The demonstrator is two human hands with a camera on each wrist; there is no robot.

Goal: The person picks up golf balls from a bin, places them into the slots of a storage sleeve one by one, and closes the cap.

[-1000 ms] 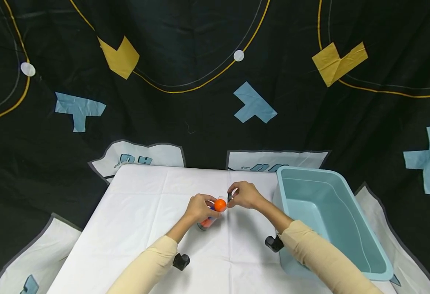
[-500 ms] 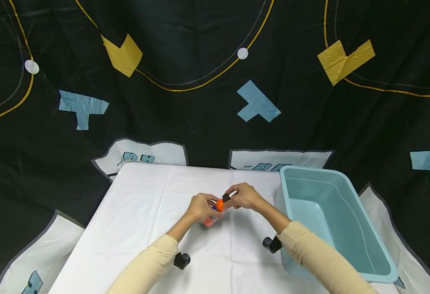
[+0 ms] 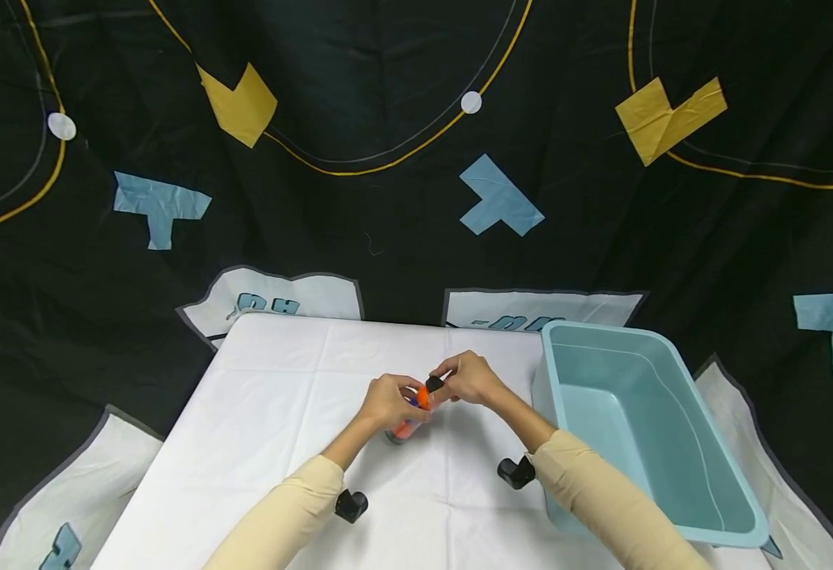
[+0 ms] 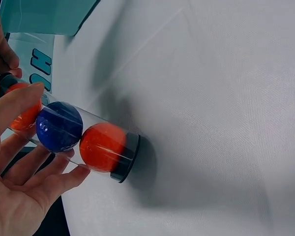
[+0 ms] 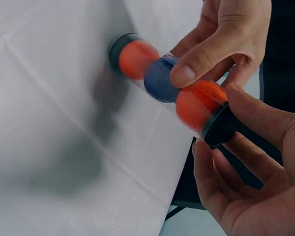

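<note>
My left hand (image 3: 386, 405) grips the middle of a clear plastic tube (image 4: 93, 119) with its thumb on one side and fingers on the other. Inside sit an orange ball (image 4: 103, 146) at the bottom, a blue ball (image 4: 59, 127) in the middle and another orange ball (image 5: 200, 105) at the top. A black cap closes the bottom end. My right hand (image 3: 468, 378) pinches a second black cap (image 5: 219, 127) between thumb and fingers, right at the tube's top end. The tube is tilted, its bottom end low over the white cloth.
A light teal plastic tub (image 3: 605, 372) stands on the right of the white-covered table (image 3: 281, 396), beside my right forearm. A black curtain (image 3: 359, 229) with taped shapes hangs behind the table. Black wrist cameras stick out beneath both sleeves.
My right hand has brought the black cap leftward from beside the tube onto its top end, over the upper orange ball. My left hand keeps its grip on the tube.
</note>
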